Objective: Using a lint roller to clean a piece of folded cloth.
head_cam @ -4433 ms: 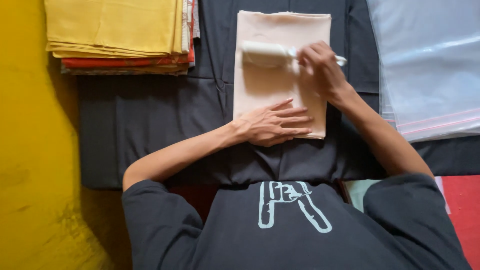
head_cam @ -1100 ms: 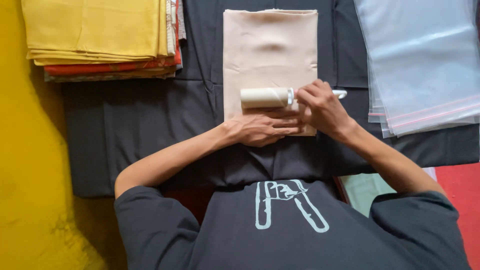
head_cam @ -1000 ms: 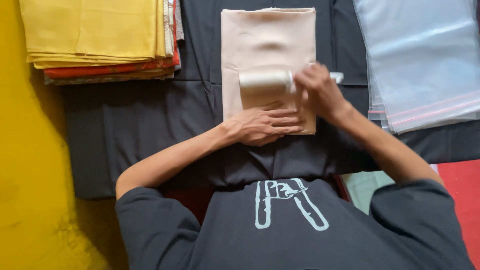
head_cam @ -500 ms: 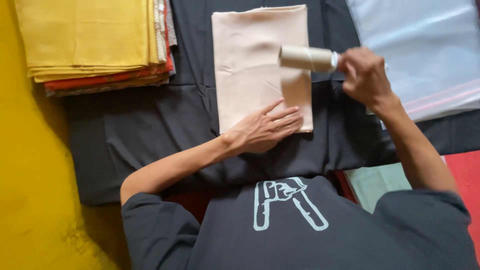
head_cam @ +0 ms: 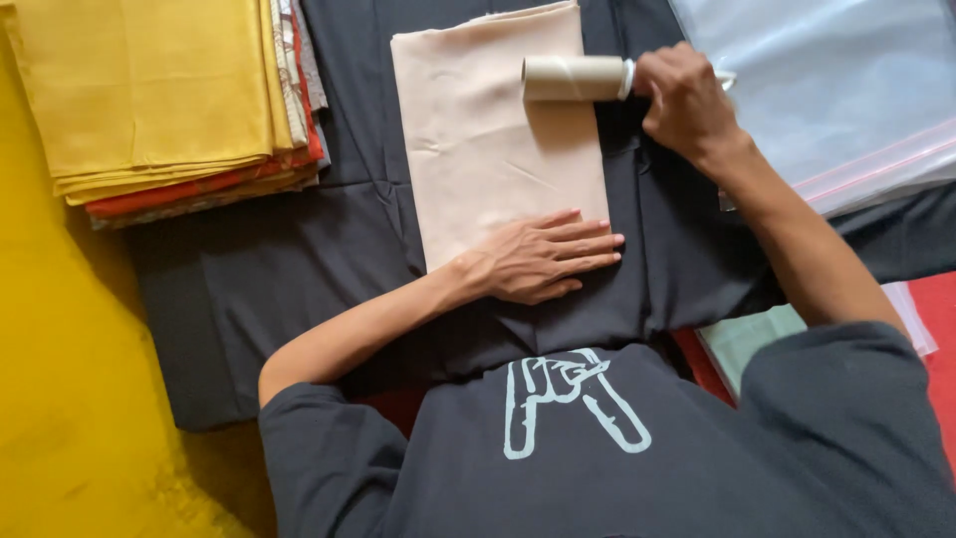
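Note:
A folded beige cloth (head_cam: 488,130) lies flat on a dark grey cloth (head_cam: 299,269) spread over the floor. My left hand (head_cam: 543,257) rests palm down on the beige cloth's near edge, fingers spread and pointing right. My right hand (head_cam: 685,98) grips the handle of a lint roller (head_cam: 575,78). The pale roll sits at the beige cloth's far right corner, lying crosswise.
A stack of folded cloths (head_cam: 159,95), yellow on top with orange and patterned ones beneath, lies at the far left. Clear plastic zip bags (head_cam: 846,90) lie at the far right. A yellow floor (head_cam: 70,379) runs along the left; a red surface (head_cam: 931,319) shows at the right.
My right hand has carried the lint roller up the beige cloth, from beside my left hand to the far right corner. My left hand has stayed pressed on the near edge.

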